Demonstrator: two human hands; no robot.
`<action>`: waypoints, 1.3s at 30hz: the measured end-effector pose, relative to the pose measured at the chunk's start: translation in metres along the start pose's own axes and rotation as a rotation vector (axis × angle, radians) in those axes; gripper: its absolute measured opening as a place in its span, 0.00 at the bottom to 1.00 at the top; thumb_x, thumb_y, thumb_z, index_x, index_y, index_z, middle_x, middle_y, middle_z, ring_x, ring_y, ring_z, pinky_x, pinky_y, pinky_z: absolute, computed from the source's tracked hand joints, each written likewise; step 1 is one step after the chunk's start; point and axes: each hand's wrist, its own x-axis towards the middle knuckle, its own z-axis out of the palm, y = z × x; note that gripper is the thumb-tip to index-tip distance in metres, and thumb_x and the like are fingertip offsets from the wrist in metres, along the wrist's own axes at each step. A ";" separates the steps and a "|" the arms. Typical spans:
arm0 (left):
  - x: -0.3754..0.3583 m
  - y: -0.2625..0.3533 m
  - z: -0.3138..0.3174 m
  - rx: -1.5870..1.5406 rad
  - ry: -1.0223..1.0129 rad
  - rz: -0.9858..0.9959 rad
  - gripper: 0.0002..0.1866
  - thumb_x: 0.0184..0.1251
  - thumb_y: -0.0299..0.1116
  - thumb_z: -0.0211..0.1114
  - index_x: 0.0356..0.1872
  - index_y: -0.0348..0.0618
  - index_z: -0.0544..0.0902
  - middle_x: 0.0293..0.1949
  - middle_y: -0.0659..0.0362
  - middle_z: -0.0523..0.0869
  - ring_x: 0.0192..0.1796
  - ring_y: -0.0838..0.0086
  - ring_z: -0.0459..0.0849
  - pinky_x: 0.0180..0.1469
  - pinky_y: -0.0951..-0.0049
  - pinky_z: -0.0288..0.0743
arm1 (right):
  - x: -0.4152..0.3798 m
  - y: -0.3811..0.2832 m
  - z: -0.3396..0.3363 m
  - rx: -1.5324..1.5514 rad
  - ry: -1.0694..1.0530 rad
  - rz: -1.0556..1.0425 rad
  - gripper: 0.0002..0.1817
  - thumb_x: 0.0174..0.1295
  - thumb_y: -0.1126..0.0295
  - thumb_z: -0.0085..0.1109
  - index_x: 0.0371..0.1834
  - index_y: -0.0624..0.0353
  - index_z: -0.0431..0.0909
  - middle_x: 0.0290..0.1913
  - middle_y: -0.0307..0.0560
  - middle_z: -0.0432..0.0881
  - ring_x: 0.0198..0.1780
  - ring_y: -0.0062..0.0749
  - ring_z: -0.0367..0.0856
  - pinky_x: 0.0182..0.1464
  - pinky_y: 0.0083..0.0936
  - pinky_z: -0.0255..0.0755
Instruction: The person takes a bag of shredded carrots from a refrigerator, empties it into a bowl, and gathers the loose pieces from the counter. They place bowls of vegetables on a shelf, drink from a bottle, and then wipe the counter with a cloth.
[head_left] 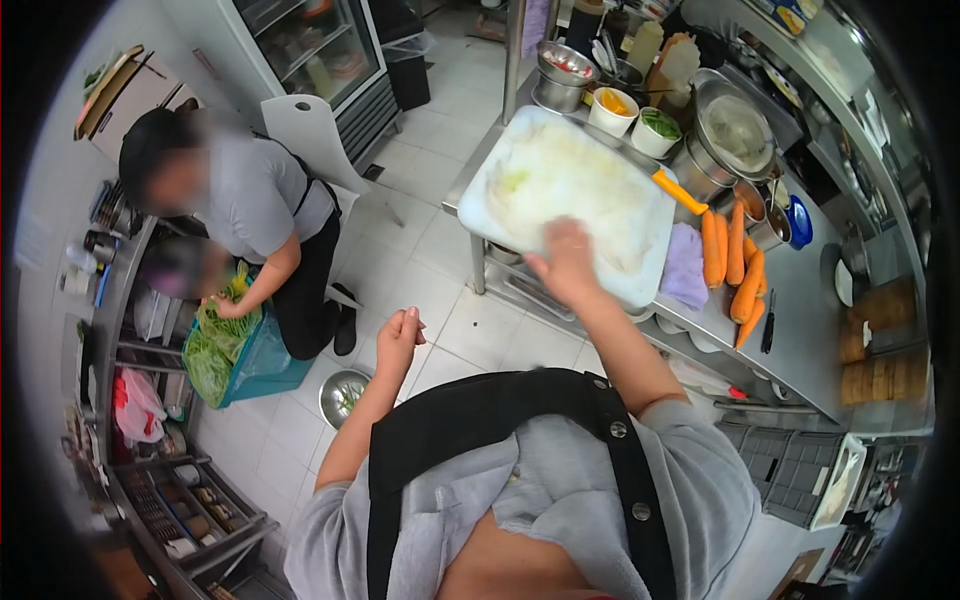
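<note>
My right hand (568, 262) reaches over the near edge of a worn white cutting board (600, 200), its thumb spread and its fingers blurred by motion. A pale green smear marks the board's left part. Held out over the floor, my left hand (400, 335) is closed, thumb against curled fingers; I cannot tell whether anything is inside. Right of the board are a folded purple cloth (684, 266) and several whole carrots (746, 290). An orange-handled knife (680, 192) rests at the board's right edge, with its blade out of sight.
At left another person (270, 180) bends over a teal crate (262, 368) of bagged leafy greens (222, 335). A metal bowl (345, 396) stands on the floor. Behind the board are white tubs (612, 112) and steel pots (700, 170). A dark-handled knife (768, 328) lies beside the carrots.
</note>
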 end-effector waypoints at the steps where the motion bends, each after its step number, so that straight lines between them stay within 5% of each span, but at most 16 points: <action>1: 0.011 0.002 -0.005 -0.017 0.014 0.031 0.22 0.74 0.47 0.51 0.26 0.42 0.78 0.17 0.64 0.76 0.21 0.83 0.70 0.26 0.80 0.64 | 0.007 -0.009 0.023 0.367 -0.031 -0.252 0.28 0.66 0.58 0.53 0.64 0.66 0.67 0.65 0.61 0.68 0.67 0.48 0.65 0.69 0.38 0.55; 2: 0.023 0.003 -0.008 -0.037 0.030 0.061 0.22 0.75 0.47 0.51 0.26 0.42 0.78 0.16 0.64 0.75 0.21 0.83 0.70 0.26 0.80 0.64 | 0.009 -0.018 0.046 0.732 -0.062 -0.505 0.25 0.67 0.59 0.53 0.61 0.66 0.71 0.61 0.59 0.73 0.63 0.44 0.70 0.66 0.35 0.61; 5: 0.061 0.016 -0.012 -0.111 0.054 0.125 0.13 0.74 0.40 0.54 0.37 0.40 0.76 0.23 0.63 0.77 0.23 0.82 0.72 0.28 0.80 0.66 | 0.012 -0.063 0.009 1.208 -0.484 -0.397 0.16 0.66 0.65 0.55 0.50 0.65 0.79 0.48 0.53 0.83 0.51 0.37 0.80 0.57 0.28 0.71; 10: 0.137 0.035 -0.003 -0.072 0.113 0.304 0.09 0.72 0.31 0.56 0.48 0.40 0.73 0.31 0.61 0.78 0.27 0.80 0.75 0.31 0.79 0.71 | 0.120 -0.034 0.010 0.985 0.204 -0.368 0.10 0.66 0.69 0.56 0.44 0.62 0.83 0.42 0.48 0.85 0.44 0.25 0.81 0.49 0.24 0.74; 13: 0.197 0.024 -0.011 -0.033 0.033 0.248 0.08 0.72 0.31 0.55 0.47 0.40 0.75 0.28 0.61 0.77 0.26 0.80 0.76 0.32 0.79 0.72 | 0.180 -0.013 0.009 1.111 0.448 -0.091 0.09 0.67 0.70 0.54 0.45 0.61 0.80 0.42 0.40 0.82 0.42 0.20 0.77 0.47 0.18 0.71; 16: 0.244 0.081 -0.020 -0.005 -0.101 0.114 0.14 0.76 0.40 0.52 0.39 0.39 0.77 0.18 0.62 0.73 0.22 0.80 0.73 0.27 0.78 0.70 | 0.247 0.020 0.031 1.407 0.605 0.187 0.09 0.68 0.71 0.52 0.48 0.62 0.77 0.40 0.36 0.78 0.41 0.18 0.73 0.48 0.14 0.67; 20: 0.314 0.070 -0.006 -0.120 -0.108 0.128 0.18 0.76 0.44 0.50 0.33 0.39 0.76 0.17 0.61 0.73 0.21 0.79 0.73 0.28 0.77 0.70 | 0.265 0.038 0.035 1.269 0.612 0.337 0.10 0.67 0.71 0.53 0.47 0.63 0.76 0.41 0.38 0.77 0.41 0.17 0.72 0.47 0.15 0.67; 29: 0.483 0.028 0.066 -0.300 -0.279 -0.152 0.08 0.71 0.36 0.56 0.40 0.41 0.74 0.34 0.60 0.79 0.30 0.78 0.77 0.33 0.77 0.75 | 0.249 0.018 0.048 0.401 0.626 0.235 0.14 0.57 0.76 0.56 0.48 0.63 0.75 0.52 0.57 0.76 0.56 0.49 0.73 0.61 0.37 0.65; 35: 0.557 -0.005 0.138 -0.350 -0.408 -0.250 0.07 0.68 0.27 0.56 0.45 0.39 0.73 0.34 0.59 0.78 0.30 0.78 0.77 0.30 0.78 0.76 | 0.259 0.001 0.040 0.188 0.505 0.355 0.14 0.58 0.77 0.56 0.49 0.63 0.75 0.55 0.57 0.74 0.57 0.51 0.72 0.61 0.38 0.65; 39: 0.580 -0.044 0.198 -0.207 -0.555 -0.220 0.12 0.66 0.27 0.59 0.49 0.39 0.73 0.40 0.54 0.80 0.37 0.70 0.80 0.39 0.71 0.78 | 0.259 0.002 0.042 0.178 0.449 0.391 0.14 0.60 0.77 0.53 0.50 0.64 0.74 0.56 0.58 0.73 0.57 0.51 0.71 0.58 0.36 0.67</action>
